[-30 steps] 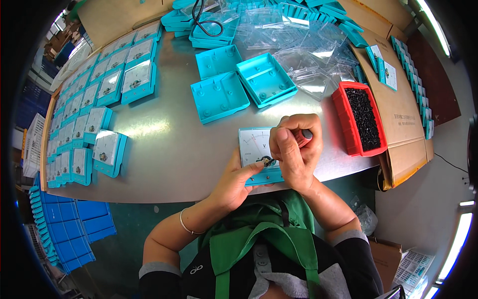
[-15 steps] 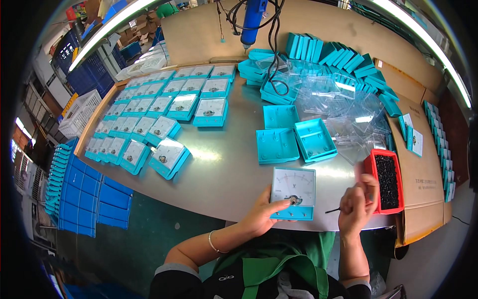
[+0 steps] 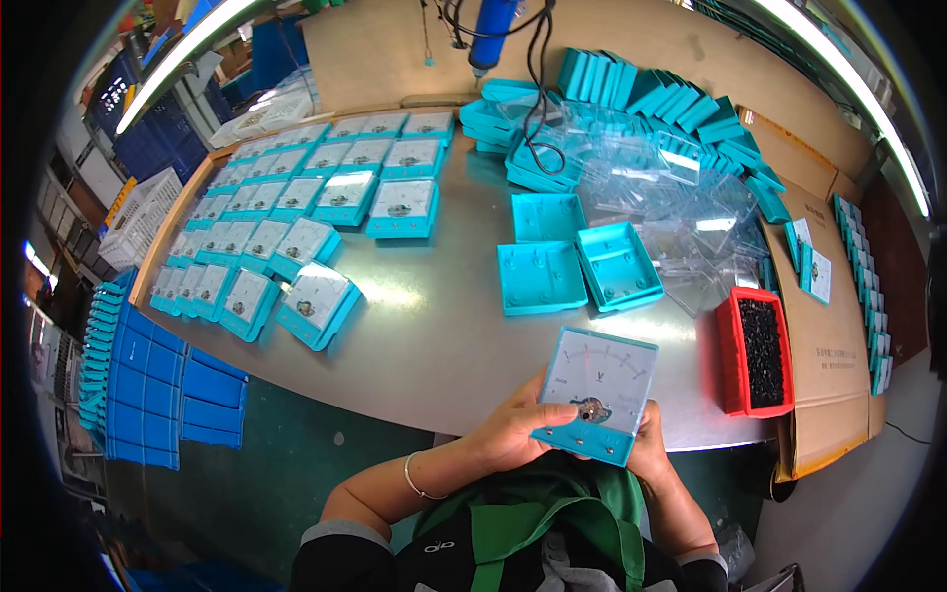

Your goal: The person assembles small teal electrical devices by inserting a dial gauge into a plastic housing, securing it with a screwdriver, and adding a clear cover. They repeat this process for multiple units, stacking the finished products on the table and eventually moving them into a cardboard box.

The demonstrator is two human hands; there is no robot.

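- Two hands carry one thing: your left hand (image 3: 513, 434) grips the teal meter (image 3: 598, 395) at its lower left edge, fingers wrapped under it, thumb near the small metal hub.
- Your right hand (image 3: 649, 446) sits mostly hidden behind the lower right corner; its fingers seem closed on that edge.
- You hold the meter just above the table's (image 3: 434, 345) near edge, white dial up, tilted slightly clockwise, scale away from you.
- Beyond it lie two open teal cases (image 3: 577, 271); the red tray (image 3: 755, 350) of black screws stands to your right.

Grey worktable (image 3: 434, 345), dark green floor (image 3: 286, 464)
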